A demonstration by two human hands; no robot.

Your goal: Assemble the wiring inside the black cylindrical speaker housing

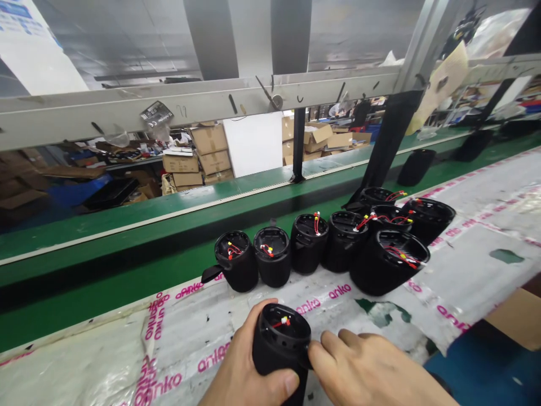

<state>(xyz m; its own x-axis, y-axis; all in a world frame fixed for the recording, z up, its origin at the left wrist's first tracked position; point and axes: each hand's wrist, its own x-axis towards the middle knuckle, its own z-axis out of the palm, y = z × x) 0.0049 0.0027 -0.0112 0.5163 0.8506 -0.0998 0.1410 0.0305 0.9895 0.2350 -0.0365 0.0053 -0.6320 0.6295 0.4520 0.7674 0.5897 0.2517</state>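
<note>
Left hand (245,366) gripping speaker shell (281,344), right hand (367,366) touching, bench edge near

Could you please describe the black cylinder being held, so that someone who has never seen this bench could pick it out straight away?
On the white plastic sheet printed with pink lettering, a row of black cylinders stands along the far edge beside the green conveyor belt. The held cylinder sits nearer, at the bottom of the view. It alone is gripped between the left hand and the right hand.

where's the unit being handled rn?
Head view, bottom centre: the black cylindrical housing stands between the left hand and right hand, nearer than the row of housings.
</note>
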